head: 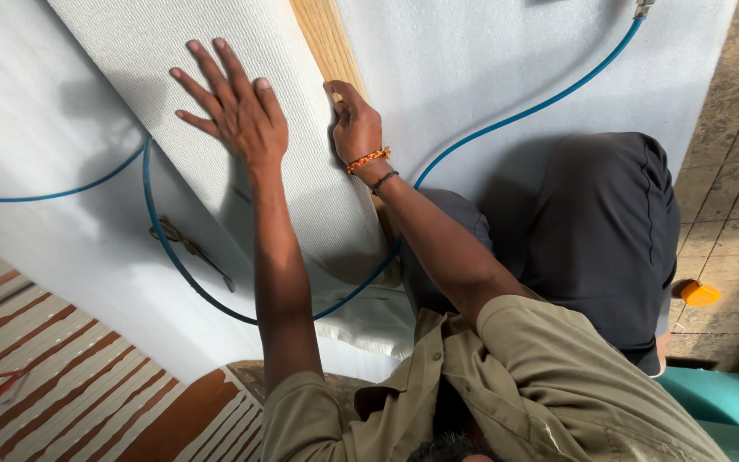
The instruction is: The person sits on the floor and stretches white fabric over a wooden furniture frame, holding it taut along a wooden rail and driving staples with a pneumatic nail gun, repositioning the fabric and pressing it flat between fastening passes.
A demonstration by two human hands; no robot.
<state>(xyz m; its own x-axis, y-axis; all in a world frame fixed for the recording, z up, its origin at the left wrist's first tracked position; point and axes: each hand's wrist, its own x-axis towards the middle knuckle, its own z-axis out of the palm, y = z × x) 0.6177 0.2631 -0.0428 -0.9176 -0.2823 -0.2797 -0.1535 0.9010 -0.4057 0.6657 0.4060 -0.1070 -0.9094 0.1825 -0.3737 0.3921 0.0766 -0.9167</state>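
Head view: hands [233, 111] [354, 124] pressing white textured fabric [301, 180] flat.

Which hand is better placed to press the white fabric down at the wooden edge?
The right hand: its fingers already curl at the wooden strip. The left hand lies flat, farther off on the white fabric.

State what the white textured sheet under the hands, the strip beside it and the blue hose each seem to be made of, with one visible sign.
White textured sheet under the flat left hand: probably embossed wallpaper or vinyl, matte with a fine woven-looking relief.
Tan wooden strip at the right hand: looks like bare wood, showing lengthwise grain.
Thin blue hose: likely flexible plastic or rubber, smooth, curving loosely.
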